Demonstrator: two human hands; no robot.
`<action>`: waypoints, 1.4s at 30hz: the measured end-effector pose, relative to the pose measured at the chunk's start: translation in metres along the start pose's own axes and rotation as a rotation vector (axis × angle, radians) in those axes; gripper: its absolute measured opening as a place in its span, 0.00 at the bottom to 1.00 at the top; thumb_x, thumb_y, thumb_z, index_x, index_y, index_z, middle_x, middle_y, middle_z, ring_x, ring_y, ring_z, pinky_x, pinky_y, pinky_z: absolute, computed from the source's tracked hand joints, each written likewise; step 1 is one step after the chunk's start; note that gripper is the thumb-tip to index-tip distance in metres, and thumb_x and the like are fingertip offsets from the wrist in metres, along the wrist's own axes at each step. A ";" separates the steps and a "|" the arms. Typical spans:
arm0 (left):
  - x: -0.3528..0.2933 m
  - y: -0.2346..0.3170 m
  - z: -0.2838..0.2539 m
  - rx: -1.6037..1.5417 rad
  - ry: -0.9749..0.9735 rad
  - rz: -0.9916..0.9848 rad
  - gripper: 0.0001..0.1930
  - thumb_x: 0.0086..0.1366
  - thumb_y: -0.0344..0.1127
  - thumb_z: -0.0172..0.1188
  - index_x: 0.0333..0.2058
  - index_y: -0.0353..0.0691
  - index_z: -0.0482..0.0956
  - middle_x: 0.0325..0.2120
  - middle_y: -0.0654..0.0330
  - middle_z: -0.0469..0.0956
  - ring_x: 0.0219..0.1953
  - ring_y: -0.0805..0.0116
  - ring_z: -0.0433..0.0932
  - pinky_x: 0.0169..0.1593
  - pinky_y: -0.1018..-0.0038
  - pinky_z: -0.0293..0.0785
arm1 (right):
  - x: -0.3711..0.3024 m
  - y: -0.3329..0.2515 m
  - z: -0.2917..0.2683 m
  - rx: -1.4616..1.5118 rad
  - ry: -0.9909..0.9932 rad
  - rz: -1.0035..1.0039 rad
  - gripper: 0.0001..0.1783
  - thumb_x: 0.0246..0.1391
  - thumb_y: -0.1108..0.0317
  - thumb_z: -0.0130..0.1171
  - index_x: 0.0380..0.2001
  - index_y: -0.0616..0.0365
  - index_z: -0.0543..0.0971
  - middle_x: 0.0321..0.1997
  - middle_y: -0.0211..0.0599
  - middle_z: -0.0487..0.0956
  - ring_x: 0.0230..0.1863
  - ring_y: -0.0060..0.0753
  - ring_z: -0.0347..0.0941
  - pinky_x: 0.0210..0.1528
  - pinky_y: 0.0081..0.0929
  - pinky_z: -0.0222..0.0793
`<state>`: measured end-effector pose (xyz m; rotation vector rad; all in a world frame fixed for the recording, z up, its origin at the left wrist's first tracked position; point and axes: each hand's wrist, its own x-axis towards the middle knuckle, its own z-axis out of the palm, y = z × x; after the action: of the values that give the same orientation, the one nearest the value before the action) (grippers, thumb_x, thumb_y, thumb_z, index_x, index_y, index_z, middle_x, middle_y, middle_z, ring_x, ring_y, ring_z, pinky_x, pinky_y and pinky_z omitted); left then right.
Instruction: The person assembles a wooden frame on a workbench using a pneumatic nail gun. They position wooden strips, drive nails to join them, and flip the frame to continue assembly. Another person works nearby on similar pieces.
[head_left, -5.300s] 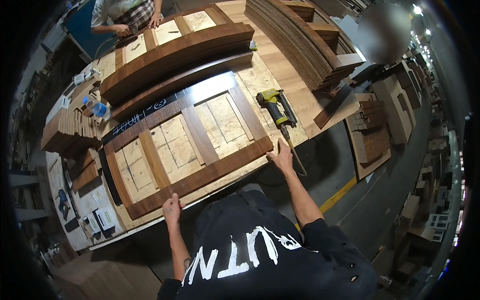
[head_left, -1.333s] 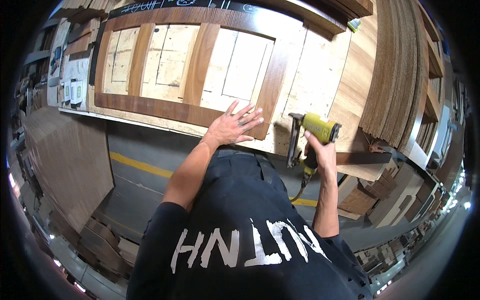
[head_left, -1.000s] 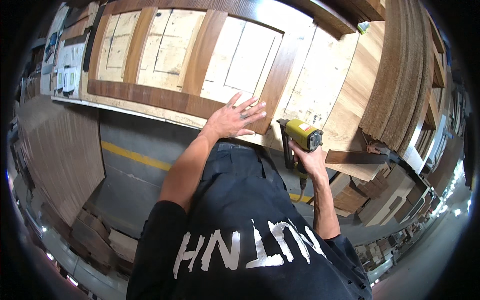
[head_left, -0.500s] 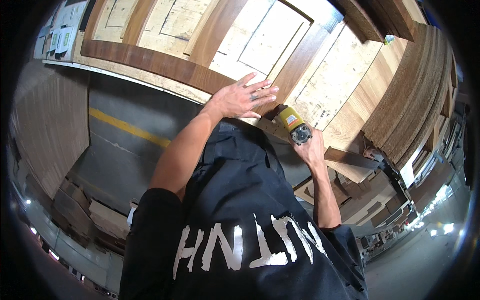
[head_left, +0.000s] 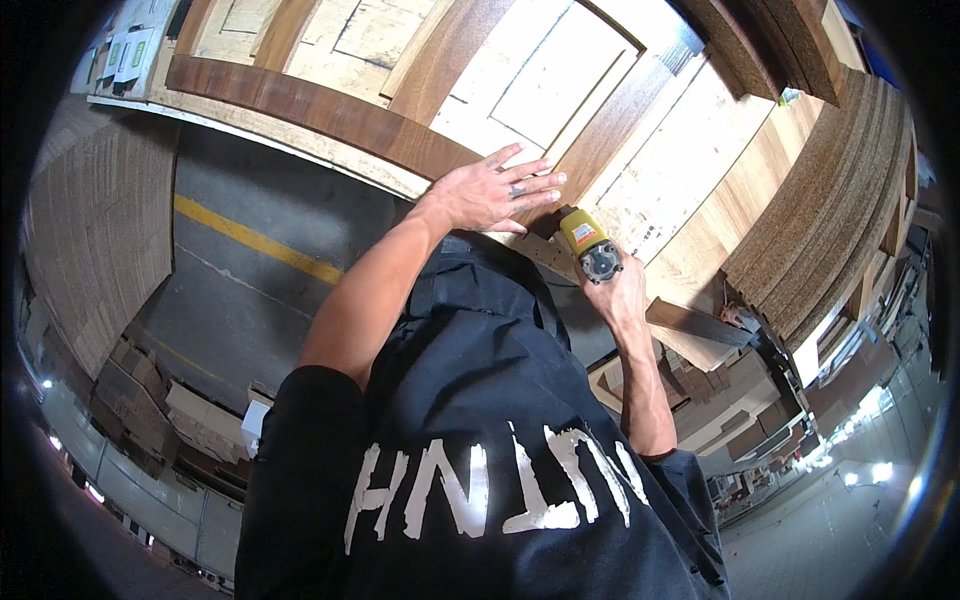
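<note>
A yellow nail gun (head_left: 581, 234) with a round grey cap is gripped in my right hand (head_left: 618, 287), whose fingers are mostly hidden behind it. Its nose meets the near right corner of a brown wooden frame (head_left: 330, 118). My left hand (head_left: 492, 192) lies flat over that same corner, fingers stretched out, pressing on the wood just left of the tool. Crosspieces (head_left: 440, 65) run from the long near rail toward the far side of the light, marked worktable (head_left: 660, 165).
Thick brown boards (head_left: 735, 45) lie at the far right, beside a tall stack of panels (head_left: 820, 200). Another board stack (head_left: 100, 220) stands on the left. A yellow line (head_left: 255, 240) crosses the floor. A short wooden piece (head_left: 700, 325) juts out right of my forearm.
The view has shifted slightly, so the table sits a little lower in the picture. Both hands and the nail gun keep their places at the frame corner.
</note>
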<state>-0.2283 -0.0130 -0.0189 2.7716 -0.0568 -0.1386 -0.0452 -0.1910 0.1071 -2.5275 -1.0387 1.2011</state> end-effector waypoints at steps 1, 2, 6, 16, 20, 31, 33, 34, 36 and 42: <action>0.000 -0.001 -0.001 0.020 0.005 0.008 0.45 0.66 0.69 0.51 0.75 0.55 0.52 0.77 0.69 0.47 0.78 0.68 0.44 0.80 0.54 0.36 | 0.000 -0.003 -0.001 -0.023 -0.003 0.005 0.17 0.44 0.71 0.66 0.41 0.63 0.82 0.30 0.59 0.82 0.36 0.63 0.81 0.40 0.48 0.76; 0.000 0.000 -0.002 0.006 -0.005 -0.008 0.46 0.66 0.69 0.51 0.75 0.51 0.51 0.77 0.66 0.46 0.78 0.66 0.43 0.79 0.55 0.36 | 0.000 -0.008 -0.003 -0.046 -0.006 0.009 0.18 0.44 0.71 0.66 0.41 0.63 0.82 0.30 0.59 0.83 0.36 0.63 0.81 0.40 0.47 0.76; 0.001 0.000 -0.013 -0.021 -0.068 -0.070 0.51 0.66 0.68 0.52 0.74 0.37 0.49 0.77 0.55 0.45 0.78 0.59 0.42 0.79 0.57 0.36 | 0.001 -0.005 -0.007 0.009 -0.013 -0.059 0.19 0.44 0.71 0.67 0.43 0.62 0.82 0.30 0.58 0.83 0.37 0.61 0.82 0.40 0.47 0.76; 0.003 0.003 -0.028 0.080 -0.182 -0.092 0.53 0.64 0.67 0.55 0.73 0.32 0.49 0.76 0.49 0.46 0.78 0.54 0.42 0.80 0.61 0.37 | 0.010 -0.015 0.001 -0.017 -0.040 -0.083 0.18 0.44 0.69 0.68 0.41 0.62 0.82 0.29 0.58 0.82 0.35 0.61 0.81 0.40 0.46 0.76; 0.000 0.002 -0.025 -0.027 -0.039 -0.083 0.54 0.59 0.63 0.62 0.72 0.29 0.52 0.75 0.48 0.49 0.77 0.54 0.47 0.79 0.62 0.40 | 0.011 -0.017 0.003 -0.042 -0.020 -0.085 0.17 0.45 0.69 0.67 0.41 0.63 0.83 0.29 0.59 0.82 0.36 0.62 0.81 0.40 0.46 0.76; -0.029 -0.033 -0.037 0.018 -0.100 -0.122 0.55 0.63 0.77 0.47 0.75 0.40 0.50 0.77 0.48 0.42 0.79 0.53 0.36 0.78 0.50 0.29 | -0.025 -0.014 0.007 0.091 0.123 0.024 0.17 0.50 0.65 0.67 0.41 0.64 0.85 0.35 0.60 0.84 0.40 0.58 0.83 0.43 0.43 0.78; -0.056 -0.069 -0.042 0.069 -0.181 -0.127 0.54 0.64 0.79 0.42 0.76 0.44 0.48 0.77 0.49 0.36 0.79 0.53 0.32 0.77 0.47 0.24 | -0.037 -0.016 0.018 0.163 0.210 -0.008 0.17 0.51 0.65 0.67 0.42 0.64 0.85 0.36 0.58 0.85 0.41 0.56 0.84 0.43 0.42 0.78; -0.071 -0.086 -0.048 0.070 -0.153 -0.126 0.53 0.64 0.78 0.44 0.75 0.45 0.49 0.77 0.49 0.36 0.79 0.53 0.32 0.77 0.47 0.24 | -0.044 -0.024 0.023 0.153 0.193 0.044 0.17 0.51 0.64 0.68 0.42 0.65 0.85 0.36 0.56 0.85 0.41 0.52 0.85 0.43 0.40 0.79; -0.099 -0.116 -0.057 0.046 -0.048 -0.088 0.49 0.63 0.75 0.51 0.75 0.52 0.54 0.77 0.47 0.37 0.79 0.52 0.34 0.77 0.46 0.27 | -0.049 -0.032 0.042 0.225 0.194 0.095 0.19 0.52 0.62 0.69 0.43 0.66 0.84 0.38 0.54 0.86 0.42 0.48 0.85 0.45 0.38 0.78; -0.112 -0.144 -0.057 0.012 0.087 0.026 0.40 0.60 0.74 0.56 0.67 0.62 0.70 0.76 0.46 0.40 0.79 0.47 0.36 0.75 0.38 0.31 | -0.036 -0.110 0.076 0.327 0.294 0.157 0.19 0.52 0.61 0.68 0.41 0.65 0.84 0.35 0.55 0.86 0.42 0.52 0.85 0.44 0.39 0.78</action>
<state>-0.3311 0.1479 -0.0081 2.7844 -0.0714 -0.0110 -0.1741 -0.1432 0.1243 -2.4570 -0.5372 0.9062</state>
